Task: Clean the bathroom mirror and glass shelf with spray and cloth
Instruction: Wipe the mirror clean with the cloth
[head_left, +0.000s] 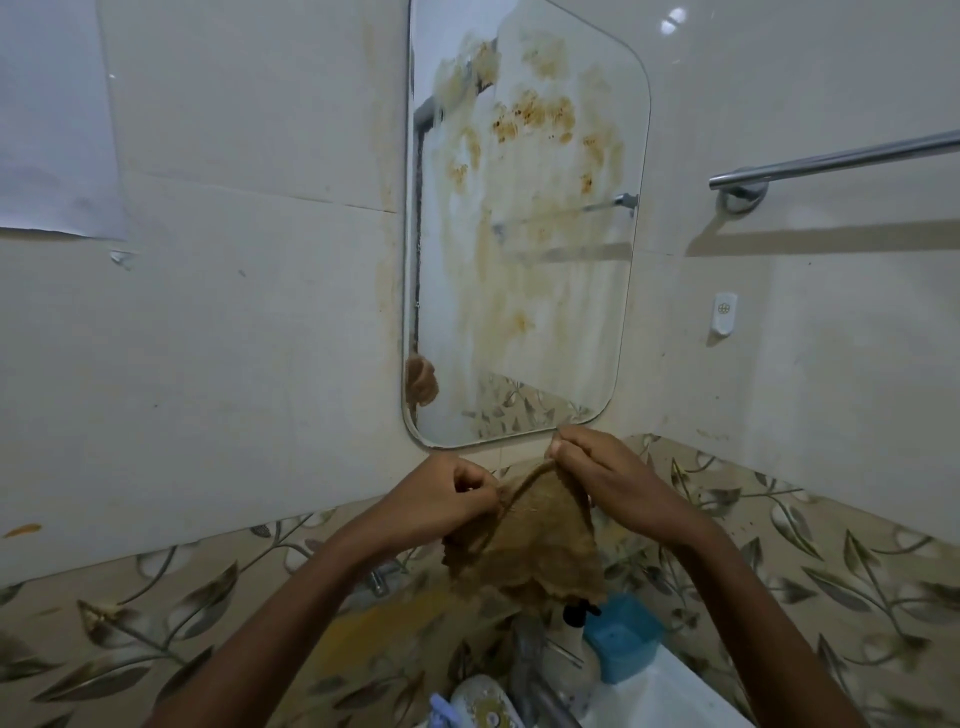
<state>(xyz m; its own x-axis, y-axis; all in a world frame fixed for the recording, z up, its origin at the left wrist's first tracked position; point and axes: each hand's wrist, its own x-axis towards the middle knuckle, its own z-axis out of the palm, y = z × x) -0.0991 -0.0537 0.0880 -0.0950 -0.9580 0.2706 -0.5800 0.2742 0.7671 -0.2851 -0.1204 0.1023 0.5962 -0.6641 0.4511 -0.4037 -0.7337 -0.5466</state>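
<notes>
The brown cloth (524, 551) hangs in the air just below the bottom edge of the mirror, held up between both hands, its top edge pulled into a ridge and its lower part drooping in loose folds. The left hand (447, 499) has its fingers curled in and pinches the cloth's left edge. The right hand (608, 473), a little higher and almost touching the mirror's lower rim, pinches the top edge between thumb and fingertips.

The mirror (519, 260), a frameless pane with rounded corners fixed to the pale tiled wall, is streaked and blotched with orange-brown stains, thickest in its upper half and running down the middle. A brown blur shows in its lower left corner; what it is cannot be told.

Beneath the cloth stand a pump bottle (571, 654) and, just beside it, a blue container (623, 644), both at the back of a white sink (670, 696) with a metal tap (540, 686). A band of leaf-patterned tiles (831, 561) runs along the wall behind them. On the right wall are a chrome towel rail (831, 161) and, below it, a small white hook (723, 312). A sheet of paper (52, 130) hangs on the wall at far left
</notes>
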